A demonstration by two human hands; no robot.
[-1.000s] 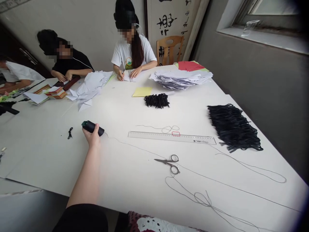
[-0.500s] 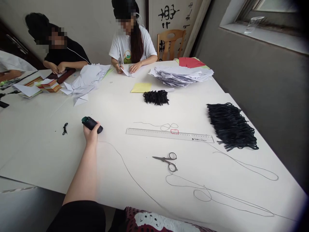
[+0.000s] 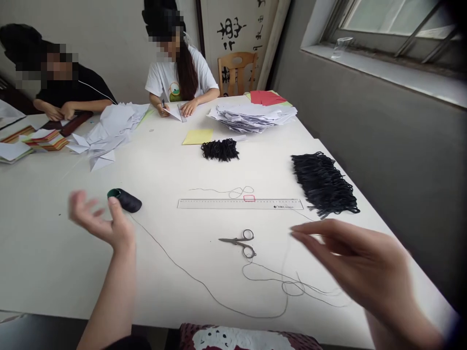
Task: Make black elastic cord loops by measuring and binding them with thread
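My left hand (image 3: 104, 223) is open, fingers spread and slightly blurred, beside a black thread spool (image 3: 128, 201) lying on its side. A dark thread (image 3: 197, 279) runs from the spool across the white table toward the right. On the right, my right hand (image 3: 368, 262) is raised with thumb and forefinger pinched on the thread, which hangs faintly from the fingertips. Between the hands lie metal scissors (image 3: 239, 240) with the blades pointing left. Above them is a clear ruler (image 3: 219, 204) with a small red-outlined mark. Loose thread loops lie near the scissors.
A bundle of black cords (image 3: 324, 182) lies at the right edge, a smaller one (image 3: 220, 150) at centre. Behind are a yellow sheet (image 3: 197, 136), a paper stack (image 3: 253, 116) and folded white papers (image 3: 116, 124). Two people sit across the table.
My left hand has let go of the spool, which now rests on the table. My right hand has come into view, pinching thread. The view has shifted, and the small black cord at left no longer shows.
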